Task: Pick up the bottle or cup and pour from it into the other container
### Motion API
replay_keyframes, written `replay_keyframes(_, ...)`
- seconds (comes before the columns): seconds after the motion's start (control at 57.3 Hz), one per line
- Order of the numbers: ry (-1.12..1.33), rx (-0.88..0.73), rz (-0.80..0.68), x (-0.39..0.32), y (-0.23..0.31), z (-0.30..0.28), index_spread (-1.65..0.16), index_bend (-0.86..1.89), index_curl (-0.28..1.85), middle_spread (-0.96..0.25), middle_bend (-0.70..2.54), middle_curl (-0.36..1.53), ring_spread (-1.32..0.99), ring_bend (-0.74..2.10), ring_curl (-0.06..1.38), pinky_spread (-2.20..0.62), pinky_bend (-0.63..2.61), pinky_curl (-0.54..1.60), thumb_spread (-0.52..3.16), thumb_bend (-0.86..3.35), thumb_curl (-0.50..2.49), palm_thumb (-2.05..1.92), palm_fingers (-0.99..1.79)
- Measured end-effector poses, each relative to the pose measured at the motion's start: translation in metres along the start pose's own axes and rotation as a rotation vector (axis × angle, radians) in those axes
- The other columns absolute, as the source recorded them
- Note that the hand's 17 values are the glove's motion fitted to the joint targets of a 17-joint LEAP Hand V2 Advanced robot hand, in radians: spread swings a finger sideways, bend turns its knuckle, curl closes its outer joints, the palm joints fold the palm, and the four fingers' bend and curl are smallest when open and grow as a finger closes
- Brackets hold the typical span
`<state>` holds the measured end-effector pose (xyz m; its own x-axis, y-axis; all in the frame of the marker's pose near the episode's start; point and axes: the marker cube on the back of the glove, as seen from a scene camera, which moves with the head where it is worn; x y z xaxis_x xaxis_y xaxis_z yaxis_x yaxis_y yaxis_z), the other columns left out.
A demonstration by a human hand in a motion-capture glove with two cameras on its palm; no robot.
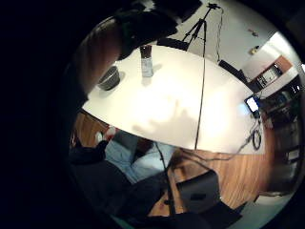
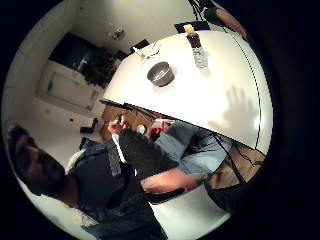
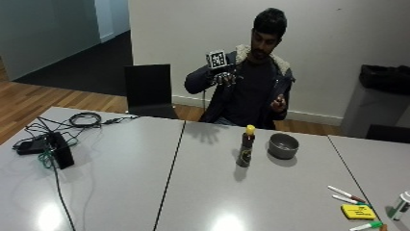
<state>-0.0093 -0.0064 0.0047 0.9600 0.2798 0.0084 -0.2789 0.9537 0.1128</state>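
A dark bottle (image 3: pixel 245 149) with a yellow cap stands upright near the middle of the grey table (image 3: pixel 192 192). Just beside it, toward the person's bare hand, sits a grey metal bowl (image 3: pixel 283 146). My gloved right hand (image 3: pixel 223 77) is raised at chest height, well above and behind the table edge, with its fingers spread and holding nothing. In the palm views the bottle (image 1: pixel 146 61) (image 2: pixel 196 47) and bowl (image 1: pixel 109 78) (image 2: pixel 160 73) look small and far off. The hand's spread shadow (image 2: pixel 239 107) falls on the table.
Black boxes and coiled cables (image 3: pixel 54 139) lie on the table's left end. Markers and a yellow eraser (image 3: pixel 355 211) lie at the near right corner. A black chair (image 3: pixel 148 90) stands behind the table, left of the person. A seam (image 3: pixel 170 178) runs across the tabletop.
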Motion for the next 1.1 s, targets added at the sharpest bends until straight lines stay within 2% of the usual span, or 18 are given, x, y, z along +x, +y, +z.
replay_keyframes(0.035, -0.003, -0.013, -0.034, 0.001, 0.001, 0.000, -0.19, 0.30, 0.11, -0.02, 0.31, 0.09, 0.07, 0.19, 0.04, 0.19, 0.27, 0.07, 0.46, 0.07, 0.06, 0.16, 0.49)
replay_keyframes(0.087, -0.007, -0.052, -0.167, 0.004, 0.005, 0.000, -0.24, 0.30, 0.17, -0.02, 0.32, 0.12, 0.09, 0.19, 0.08, 0.24, 0.27, 0.12, 0.60, 0.06, 0.09, 0.17, 0.47)
replay_keyframes(0.157, -0.004, -0.038, -0.021, -0.003, 0.002, 0.002, -0.28, 0.29, 0.21, -0.03, 0.31, 0.16, 0.11, 0.18, 0.10, 0.28, 0.27, 0.15, 0.73, 0.03, 0.12, 0.18, 0.46)
replay_keyframes(0.227, 0.002, -0.090, -0.105, 0.000, 0.007, 0.001, -0.30, 0.26, 0.23, -0.03, 0.31, 0.18, 0.12, 0.18, 0.11, 0.31, 0.26, 0.18, 0.81, 0.01, 0.14, 0.19, 0.45)
replay_keyframes(0.297, 0.012, 0.019, 0.072, -0.005, -0.010, 0.008, -0.31, 0.24, 0.25, -0.03, 0.30, 0.20, 0.13, 0.18, 0.12, 0.33, 0.25, 0.19, 0.86, -0.01, 0.17, 0.19, 0.45)
replay_keyframes(0.349, 0.015, -0.027, -0.069, 0.001, -0.007, 0.008, -0.32, 0.23, 0.27, -0.03, 0.29, 0.22, 0.13, 0.18, 0.12, 0.33, 0.24, 0.21, 0.88, -0.02, 0.18, 0.20, 0.45)
replay_keyframes(0.366, 0.019, -0.022, -0.068, 0.001, -0.007, 0.009, -0.32, 0.22, 0.27, -0.03, 0.29, 0.22, 0.13, 0.18, 0.13, 0.34, 0.24, 0.21, 0.89, -0.02, 0.19, 0.20, 0.45)
replay_keyframes(0.419, 0.041, 0.037, 0.056, -0.004, -0.018, 0.013, -0.32, 0.21, 0.28, -0.03, 0.28, 0.23, 0.14, 0.18, 0.13, 0.34, 0.23, 0.22, 0.90, -0.02, 0.20, 0.20, 0.45)
replay_keyframes(0.471, 0.060, -0.050, -0.113, 0.001, -0.016, 0.012, -0.32, 0.19, 0.29, -0.03, 0.28, 0.25, 0.14, 0.18, 0.14, 0.35, 0.23, 0.23, 0.91, -0.03, 0.22, 0.20, 0.44)
replay_keyframes(0.506, 0.071, -0.102, -0.169, 0.002, -0.014, 0.011, -0.32, 0.18, 0.29, -0.03, 0.27, 0.25, 0.14, 0.17, 0.14, 0.35, 0.23, 0.24, 0.91, -0.03, 0.23, 0.20, 0.44)
replay_keyframes(0.541, 0.081, -0.117, -0.150, 0.001, -0.016, 0.013, -0.32, 0.18, 0.30, -0.03, 0.27, 0.26, 0.14, 0.18, 0.14, 0.35, 0.22, 0.25, 0.91, -0.03, 0.23, 0.20, 0.44)
replay_keyframes(0.628, 0.100, -0.036, 0.007, -0.002, -0.044, 0.024, -0.32, 0.17, 0.30, -0.03, 0.27, 0.27, 0.14, 0.18, 0.15, 0.35, 0.23, 0.27, 0.91, -0.03, 0.25, 0.20, 0.42)
replay_keyframes(0.681, 0.102, -0.111, -0.128, 0.006, -0.053, 0.029, -0.32, 0.16, 0.30, -0.03, 0.26, 0.28, 0.15, 0.18, 0.16, 0.35, 0.23, 0.28, 0.91, -0.03, 0.26, 0.20, 0.41)
replay_keyframes(0.733, 0.099, -0.138, -0.171, 0.010, -0.060, 0.037, -0.32, 0.14, 0.30, -0.02, 0.25, 0.28, 0.15, 0.18, 0.16, 0.35, 0.25, 0.29, 0.91, -0.03, 0.26, 0.20, 0.39)
replay_keyframes(0.89, 0.106, -0.188, -0.097, 0.021, -0.098, 0.068, -0.32, 0.13, 0.28, 0.01, 0.23, 0.30, 0.16, 0.18, 0.17, 0.36, 0.30, 0.32, 0.90, -0.03, 0.28, 0.21, 0.31)
replay_keyframes(0.995, 0.101, -0.045, -0.017, 0.029, -0.128, 0.096, -0.30, 0.12, 0.27, 0.02, 0.22, 0.30, 0.16, 0.19, 0.18, 0.37, 0.35, 0.34, 0.90, -0.03, 0.29, 0.21, 0.26)
replay_keyframes(1.047, 0.088, -0.070, -0.008, 0.034, -0.136, 0.106, -0.30, 0.11, 0.26, 0.03, 0.22, 0.31, 0.17, 0.19, 0.19, 0.37, 0.37, 0.35, 0.90, -0.03, 0.30, 0.21, 0.23)
replay_keyframes(1.099, 0.073, -0.194, 0.011, 0.038, -0.138, 0.112, -0.29, 0.11, 0.24, 0.04, 0.22, 0.31, 0.17, 0.19, 0.19, 0.37, 0.39, 0.35, 0.89, -0.03, 0.30, 0.22, 0.21)
